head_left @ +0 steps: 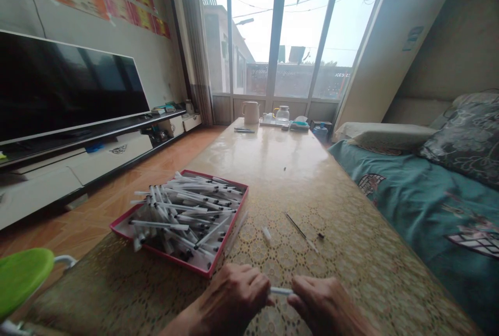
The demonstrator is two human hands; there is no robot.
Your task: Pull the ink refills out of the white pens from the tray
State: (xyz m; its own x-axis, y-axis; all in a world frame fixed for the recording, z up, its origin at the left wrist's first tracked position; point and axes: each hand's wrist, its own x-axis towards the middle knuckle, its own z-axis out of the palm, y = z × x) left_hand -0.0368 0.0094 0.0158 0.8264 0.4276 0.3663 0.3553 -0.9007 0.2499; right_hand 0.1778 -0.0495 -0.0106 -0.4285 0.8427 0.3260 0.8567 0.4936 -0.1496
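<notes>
Across the patterned table (362, 242), a pink-rimmed tray (229, 232) carries a heap of pens (187, 211). At the near end, right of the tray, the left hand (237, 292) and right hand (322, 297) grasp opposite ends of a white tube (281, 291), fingers curled around it. Beyond lie a slim refill (298, 228), a translucent cap (266, 233) and a small black piece (320, 235).

No readable lettering anywhere.

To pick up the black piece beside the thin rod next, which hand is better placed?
Probably the right hand: the black piece lies ahead of it. The left hand is farther away, near the red tray. Both hands hold the white tube, so the right must first release.
</notes>
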